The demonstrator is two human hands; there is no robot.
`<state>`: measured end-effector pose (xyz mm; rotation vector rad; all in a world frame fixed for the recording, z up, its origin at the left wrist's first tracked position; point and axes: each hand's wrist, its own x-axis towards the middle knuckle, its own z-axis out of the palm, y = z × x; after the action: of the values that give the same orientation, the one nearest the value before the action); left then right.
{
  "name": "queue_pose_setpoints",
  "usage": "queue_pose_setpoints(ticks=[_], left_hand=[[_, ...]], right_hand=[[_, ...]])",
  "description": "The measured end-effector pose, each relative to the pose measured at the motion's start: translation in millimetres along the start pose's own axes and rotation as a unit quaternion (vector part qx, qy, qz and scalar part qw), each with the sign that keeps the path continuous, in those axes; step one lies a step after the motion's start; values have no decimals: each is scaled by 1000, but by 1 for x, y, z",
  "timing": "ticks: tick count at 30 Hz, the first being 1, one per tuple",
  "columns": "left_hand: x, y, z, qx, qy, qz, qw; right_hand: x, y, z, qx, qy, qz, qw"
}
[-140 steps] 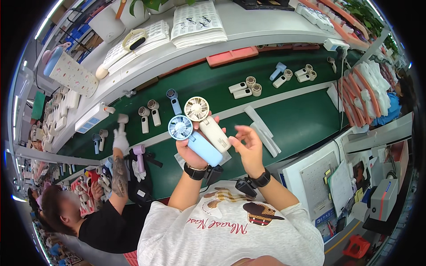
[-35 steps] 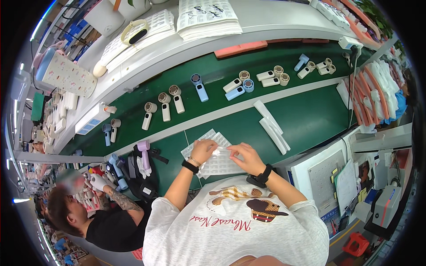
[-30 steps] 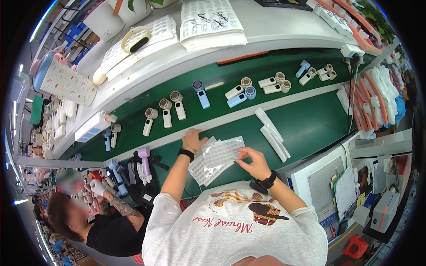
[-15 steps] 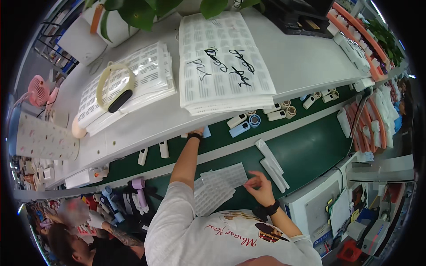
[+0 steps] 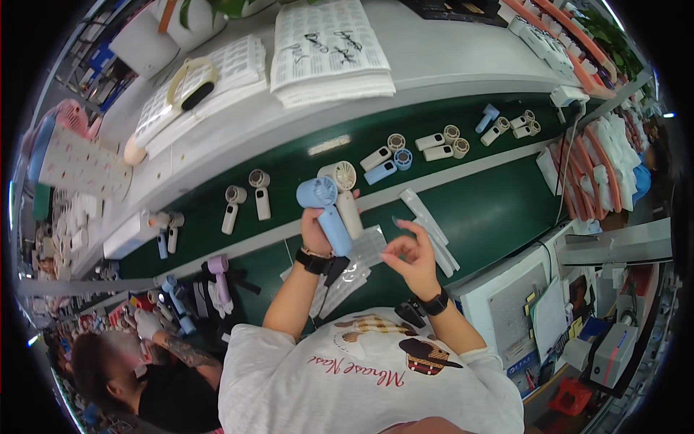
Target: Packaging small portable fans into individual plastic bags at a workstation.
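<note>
My left hand point(image 5: 312, 233) grips two handheld fans at once, a light blue fan point(image 5: 335, 230) and a cream fan point(image 5: 348, 215), both with round heads pointing up and away from me. The blue one lies in front and partly covers the cream one. Beside them on the right is my right hand point(image 5: 418, 259), with its fingers apart and bent; I make out nothing held in it. Under and between the hands lie sheets of small labels point(image 5: 370, 246) on the green work surface.
Cream and blue fans, such as a cream fan point(image 5: 262, 204), line the green strip under a grey shelf point(image 5: 426, 69). White strips point(image 5: 432, 235) lie right of my hands. Stacked label sheets point(image 5: 329, 54) and a wristband point(image 5: 195, 94) rest above. Another person point(image 5: 173, 394) works at lower left.
My left hand has come back from under the shelf edge toward me, bringing the blue and cream fans. My right hand has moved slightly up and left, its fingers more spread.
</note>
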<state>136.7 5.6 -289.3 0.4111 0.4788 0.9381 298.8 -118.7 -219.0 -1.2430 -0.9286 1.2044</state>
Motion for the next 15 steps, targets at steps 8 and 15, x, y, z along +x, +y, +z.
queue_pose_setpoints(ticks=[8,15], left_hand=[[-89,22,81,-208,-107,110,966],[-114,23,98,-199,-103,131,966]], right_hand=[[-25,-47,39,134,-13,71,988],[-49,-58,44,156,-5,47,987]])
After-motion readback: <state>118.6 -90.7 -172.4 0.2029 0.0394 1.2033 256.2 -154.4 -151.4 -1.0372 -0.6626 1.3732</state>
